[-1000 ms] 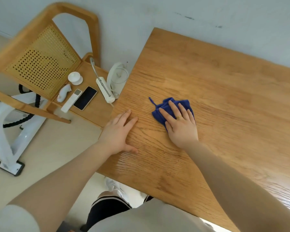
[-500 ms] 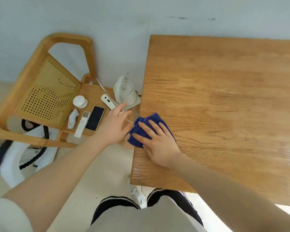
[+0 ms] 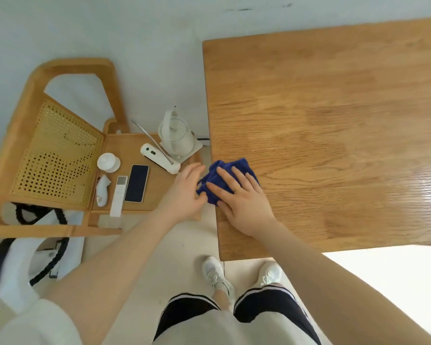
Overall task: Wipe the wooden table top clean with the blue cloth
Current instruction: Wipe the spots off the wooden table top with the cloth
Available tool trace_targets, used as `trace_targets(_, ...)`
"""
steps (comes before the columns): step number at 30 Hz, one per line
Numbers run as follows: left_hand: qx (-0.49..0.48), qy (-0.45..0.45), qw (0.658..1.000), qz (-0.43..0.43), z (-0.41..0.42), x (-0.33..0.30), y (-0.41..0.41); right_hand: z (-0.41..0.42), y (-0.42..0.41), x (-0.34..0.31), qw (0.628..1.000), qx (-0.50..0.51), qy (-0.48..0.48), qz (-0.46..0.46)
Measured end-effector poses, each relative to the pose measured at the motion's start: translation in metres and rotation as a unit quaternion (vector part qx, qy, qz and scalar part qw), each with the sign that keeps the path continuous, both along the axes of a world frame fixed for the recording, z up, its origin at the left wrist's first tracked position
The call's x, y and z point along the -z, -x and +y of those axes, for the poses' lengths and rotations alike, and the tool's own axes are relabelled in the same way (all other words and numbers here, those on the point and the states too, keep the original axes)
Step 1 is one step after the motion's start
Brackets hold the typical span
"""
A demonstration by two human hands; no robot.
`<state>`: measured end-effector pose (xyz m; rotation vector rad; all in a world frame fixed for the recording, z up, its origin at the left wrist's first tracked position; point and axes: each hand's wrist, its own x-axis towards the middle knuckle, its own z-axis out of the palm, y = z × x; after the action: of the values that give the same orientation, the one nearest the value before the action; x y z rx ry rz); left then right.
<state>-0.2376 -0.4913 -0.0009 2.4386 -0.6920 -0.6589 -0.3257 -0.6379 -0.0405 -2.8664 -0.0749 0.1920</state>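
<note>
Right hand (image 3: 244, 202) presses blue cloth (image 3: 237, 168) with flat fingers; left hand (image 3: 184, 192) open beside it.

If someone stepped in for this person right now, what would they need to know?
Right hand: flat on the blue cloth, pressing it at the table's left edge.
Left hand: open just off the edge, touching the cloth's overhanging part.
Table top: nothing else on it; no dirt visible, so what has been wiped cannot be told.
Left: wipe the remaining surface, especially the far and right parts.

white short sleeve (image 3: 35, 322), gold ring (image 3: 237, 188) on right hand (image 3: 244, 202), dark white-striped shorts (image 3: 266, 307), white sneakers (image 3: 217, 275)
</note>
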Motion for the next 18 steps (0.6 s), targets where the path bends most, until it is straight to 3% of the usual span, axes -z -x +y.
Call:
trace_targets(2, 0.023, 0.016, 0.999, -0.018, -0.012, 0.004, 0.001, -0.027, -0.007, 0.0, 1.0, -0.012, 0.001, 0.005)
trace_targets(4, 0.06, -0.002, 0.998, -0.031, -0.023, 0.009, 0.002, -0.058, -0.02, -0.001, 0.998, 0.068, 0.001, -0.004)
trace_targets(8, 0.131, -0.15, 0.979, -0.034, -0.038, 0.016, 0.005, -0.126, -0.036, -0.003, 0.968, 0.252, 0.005, 0.009)
trace_targets(12, 0.143, -0.21, 0.966, -0.057, -0.047, 0.007, 0.009, -0.134, -0.036, -0.004, 0.935, 0.355, 0.002, 0.015)
trace_targets(15, 0.125, -0.223, 0.965, -0.059, -0.054, 0.002, 0.012, -0.1, -0.021, -0.004, 0.946, 0.324, -0.001, -0.005)
trace_targets(18, 0.102, -0.235, 0.962, -0.095, -0.064, 0.0, 0.013, -0.06, 0.012, -0.002, 0.987, 0.161, -0.003, -0.016)
